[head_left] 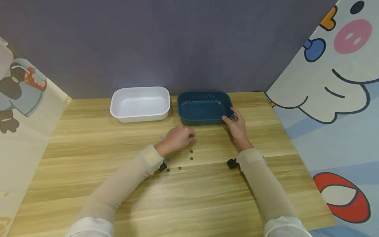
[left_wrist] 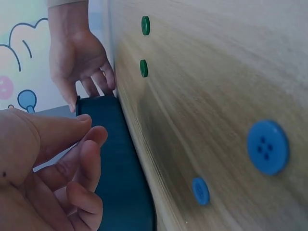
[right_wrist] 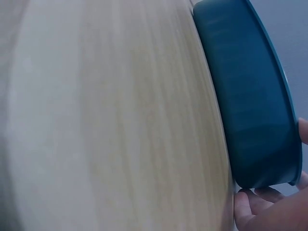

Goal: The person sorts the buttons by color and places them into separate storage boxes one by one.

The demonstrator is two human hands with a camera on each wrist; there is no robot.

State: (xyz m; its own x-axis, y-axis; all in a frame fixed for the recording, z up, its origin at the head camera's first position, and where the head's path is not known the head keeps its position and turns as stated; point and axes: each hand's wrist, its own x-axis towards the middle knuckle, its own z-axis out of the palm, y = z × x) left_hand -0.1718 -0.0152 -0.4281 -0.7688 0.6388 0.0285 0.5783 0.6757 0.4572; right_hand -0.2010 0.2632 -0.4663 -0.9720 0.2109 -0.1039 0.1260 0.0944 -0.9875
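Observation:
At the right end of the dark teal plastic tray [head_left: 201, 122], my right hand [head_left: 238, 126] grips the corner, thumb at the front and fingers along the side. My left hand [head_left: 179, 138] hovers just in front of that tray. Its thumb and forefinger [left_wrist: 98, 135] come together at the tips, the other fingers curled; nothing shows between them, though a small thing could be hidden there. Several green buttons [head_left: 191, 158] lie on the table below the left hand. Two blue buttons, one large in the left wrist view [left_wrist: 268, 147], lie near the left wrist.
A white plastic tray [head_left: 141, 118] stands left of the teal one, against the grey back panel [head_left: 177, 42]. Black wrist devices [head_left: 232, 163] show under both sleeves. Cartoon-printed side walls [head_left: 334, 144] flank the wood-grain table [head_left: 189, 204].

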